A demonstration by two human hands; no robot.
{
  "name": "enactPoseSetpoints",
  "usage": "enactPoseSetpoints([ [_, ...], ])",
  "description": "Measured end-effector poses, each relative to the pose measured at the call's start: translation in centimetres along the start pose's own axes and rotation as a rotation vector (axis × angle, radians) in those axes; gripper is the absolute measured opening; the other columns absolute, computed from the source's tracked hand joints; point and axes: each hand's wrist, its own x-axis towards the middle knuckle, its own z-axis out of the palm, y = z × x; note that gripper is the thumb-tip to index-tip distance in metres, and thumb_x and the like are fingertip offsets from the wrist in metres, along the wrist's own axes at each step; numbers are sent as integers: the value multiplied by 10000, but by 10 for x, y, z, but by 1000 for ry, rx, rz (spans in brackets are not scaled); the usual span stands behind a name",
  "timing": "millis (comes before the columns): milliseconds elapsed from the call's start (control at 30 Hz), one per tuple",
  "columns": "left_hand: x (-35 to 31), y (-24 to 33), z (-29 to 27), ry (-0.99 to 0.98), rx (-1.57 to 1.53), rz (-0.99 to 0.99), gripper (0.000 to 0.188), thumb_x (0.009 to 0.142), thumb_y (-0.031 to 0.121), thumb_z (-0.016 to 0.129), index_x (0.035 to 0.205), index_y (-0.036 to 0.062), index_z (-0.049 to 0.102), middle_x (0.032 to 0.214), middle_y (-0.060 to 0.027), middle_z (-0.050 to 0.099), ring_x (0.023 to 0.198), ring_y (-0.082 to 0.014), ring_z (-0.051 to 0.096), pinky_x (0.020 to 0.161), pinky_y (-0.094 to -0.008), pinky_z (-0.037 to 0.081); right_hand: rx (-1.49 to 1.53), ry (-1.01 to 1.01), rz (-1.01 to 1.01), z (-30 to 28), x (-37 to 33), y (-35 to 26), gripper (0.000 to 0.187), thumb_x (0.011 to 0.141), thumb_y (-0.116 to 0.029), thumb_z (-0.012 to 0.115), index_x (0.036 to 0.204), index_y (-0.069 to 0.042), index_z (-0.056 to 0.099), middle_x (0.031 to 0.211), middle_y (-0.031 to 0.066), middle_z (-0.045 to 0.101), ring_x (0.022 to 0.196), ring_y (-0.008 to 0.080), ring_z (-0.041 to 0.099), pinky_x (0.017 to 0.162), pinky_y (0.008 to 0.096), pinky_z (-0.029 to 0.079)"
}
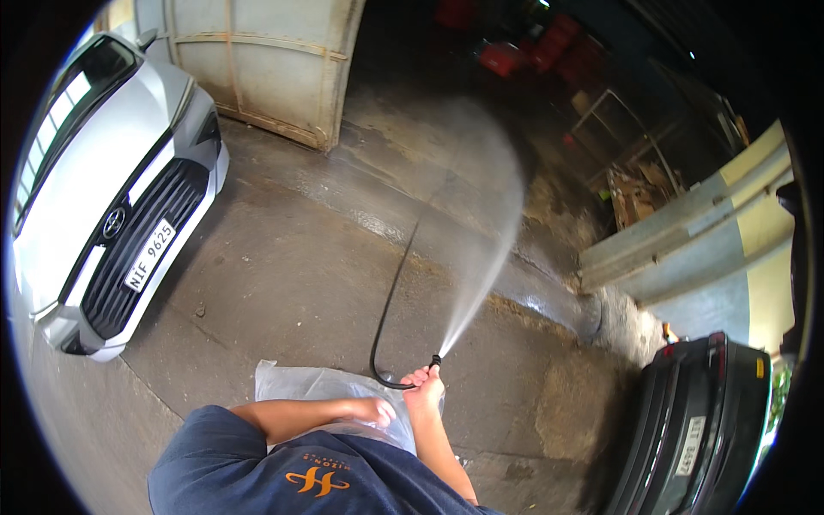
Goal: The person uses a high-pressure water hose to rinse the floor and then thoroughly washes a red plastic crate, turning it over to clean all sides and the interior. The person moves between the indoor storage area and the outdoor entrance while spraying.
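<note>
Right fingers (418, 376) clamped on hose nozzle (435, 360), spray (470, 302) ahead of them; left fingers (384, 414) near clear plastic (296, 384), can't tell if gripping.

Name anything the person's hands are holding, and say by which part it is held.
The right hand holds the black hose at its nozzle end. The left hand is over the translucent plastic sheet; whether it grips anything cannot be told.

Head-worn fisheye, facing down
</note>
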Motion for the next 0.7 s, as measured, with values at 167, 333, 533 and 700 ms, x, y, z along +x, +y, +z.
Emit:
enactPoseSetpoints([
  [167,-29,29,-8,458,-1044,433,451,713,18,541,1164,11,543,1063,-176,654,983,-324,656,885,-425,512,350,103,53,-26,-29,-1,440,1060,-393,292,741,-131,443,498,-60,349,406,103,325,467,291,335],
  [333,-27,86,12,417,-1239,603,151,895,11,493,1031,65,529,755,-77,538,742,-276,613,815,-499,513,421,46,85,-41,-28,14,488,1055,-403,197,695,-128,378,485,-36,326,416,129,348,564,323,451],
  [533,-16,104,30,764,-680,476,109,931,112,593,888,128,495,614,51,422,508,-74,428,524,-308,459,-148,35,265,-73,-19,72,553,1029,-481,264,993,-7,547,1077,216,624,1017,382,612,935,552,477],
  [700,-14,89,59,1024,541,345,206,826,186,678,919,40,565,668,-129,638,550,-275,634,519,-413,495,-485,286,-111,-123,-61,89,229,932,-156,468,1082,0,546,1109,180,598,946,306,619,825,474,531],
])
